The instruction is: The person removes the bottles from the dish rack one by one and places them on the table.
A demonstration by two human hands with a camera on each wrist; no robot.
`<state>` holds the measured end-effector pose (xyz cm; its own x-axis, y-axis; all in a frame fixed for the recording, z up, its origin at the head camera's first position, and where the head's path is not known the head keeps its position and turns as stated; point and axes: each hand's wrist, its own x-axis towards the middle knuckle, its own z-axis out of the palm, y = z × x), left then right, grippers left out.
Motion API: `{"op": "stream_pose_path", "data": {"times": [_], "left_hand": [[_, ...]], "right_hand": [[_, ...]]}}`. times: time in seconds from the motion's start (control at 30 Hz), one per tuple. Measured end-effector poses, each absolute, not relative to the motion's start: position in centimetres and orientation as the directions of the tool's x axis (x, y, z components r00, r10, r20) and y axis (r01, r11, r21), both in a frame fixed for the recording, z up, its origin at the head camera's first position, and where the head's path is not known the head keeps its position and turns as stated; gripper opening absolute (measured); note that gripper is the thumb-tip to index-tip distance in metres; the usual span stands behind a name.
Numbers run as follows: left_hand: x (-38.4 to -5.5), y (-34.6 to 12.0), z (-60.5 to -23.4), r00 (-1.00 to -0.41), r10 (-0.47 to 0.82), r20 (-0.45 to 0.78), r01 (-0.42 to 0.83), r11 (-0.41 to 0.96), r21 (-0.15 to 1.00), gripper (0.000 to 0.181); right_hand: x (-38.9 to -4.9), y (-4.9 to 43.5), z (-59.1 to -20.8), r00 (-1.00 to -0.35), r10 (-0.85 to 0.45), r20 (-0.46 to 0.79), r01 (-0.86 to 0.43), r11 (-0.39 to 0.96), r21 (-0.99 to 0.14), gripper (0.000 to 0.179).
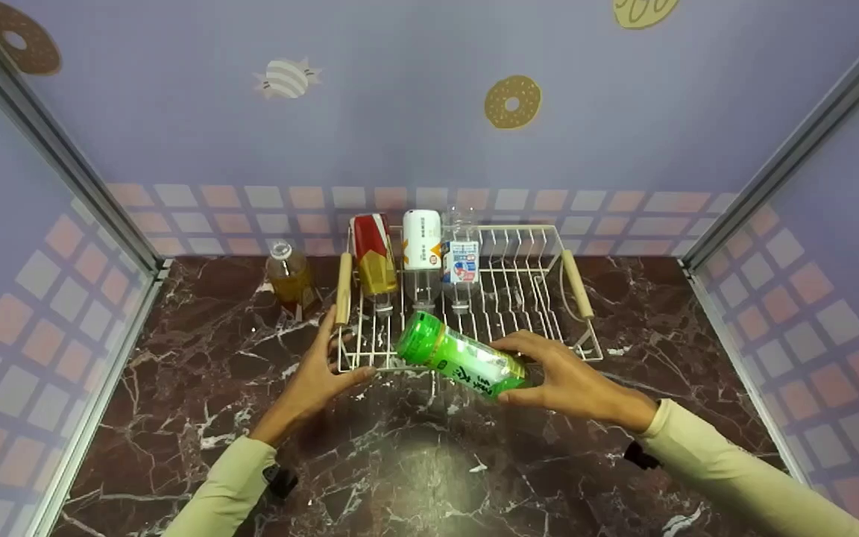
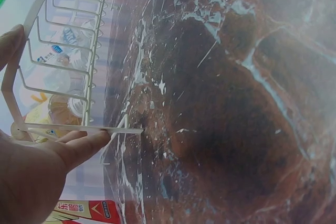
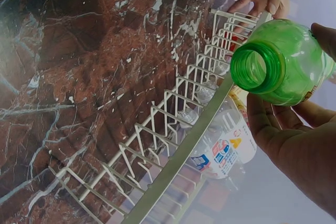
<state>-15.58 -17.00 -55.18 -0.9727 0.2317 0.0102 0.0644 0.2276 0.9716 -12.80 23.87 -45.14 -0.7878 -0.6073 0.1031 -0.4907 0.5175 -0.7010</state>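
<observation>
My right hand point(image 1: 567, 380) grips a green plastic bottle point(image 1: 467, 358) above the front of a white wire dish rack point(image 1: 526, 294). The bottle is tilted; its uncapped mouth point(image 3: 252, 69) shows in the right wrist view. At the rack's front left corner, my left hand point(image 1: 318, 377) rests with thumb and fingers spread, touching the wires. Inside the rack, on its left side, a red-and-yellow bottle point(image 1: 375, 257), a white-labelled bottle point(image 1: 422, 242) and a clear bottle with a blue-and-white label point(image 1: 461, 261) stand neck down, side by side.
Left of the rack, a bottle of amber colour point(image 1: 289, 280) stands upright on the dark marbled counter point(image 1: 198, 388). The rack has wooden handles point(image 1: 577, 283) at both ends. A patterned wall point(image 1: 400, 112) rises behind, with side panels left and right.
</observation>
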Motion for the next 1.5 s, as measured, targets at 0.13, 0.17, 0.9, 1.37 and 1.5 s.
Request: {"op": "stream_pose_path", "data": {"times": [0.13, 0.17, 0.9, 1.37, 1.5], "left_hand": [[-15.4, -17.3, -54.6, -0.974, 0.224, 0.033, 0.093, 0.266, 0.959, 0.124], [-15.3, -17.4, -54.4, -0.975, 0.221, 0.038, 0.100, 0.276, 0.956, 0.123], [-11.6, -16.0, -48.1, -0.934, 0.315, 0.168, 0.311, 0.486, 0.817, 0.112], [-10.1, -13.7, -45.7, -0.849, 0.513, 0.130, 0.397, 0.455, 0.797, 0.106], [-9.7, -13.2, -45.3, -0.836, 0.540, 0.100, 0.387, 0.451, 0.804, 0.105]], "right_hand": [[-12.7, 24.0, -45.1, -0.779, -0.615, 0.118, -0.514, 0.521, -0.681, 0.071], [-12.7, 24.0, -45.2, -0.777, -0.618, 0.121, -0.521, 0.522, -0.675, 0.071], [-12.6, 23.6, -45.0, -0.720, -0.681, 0.137, -0.589, 0.493, -0.640, 0.067], [-12.6, 22.5, -44.9, -0.664, -0.739, 0.114, -0.615, 0.453, -0.645, 0.070], [-12.4, 22.4, -45.0, -0.652, -0.751, 0.103, -0.616, 0.445, -0.650, 0.070]]}}
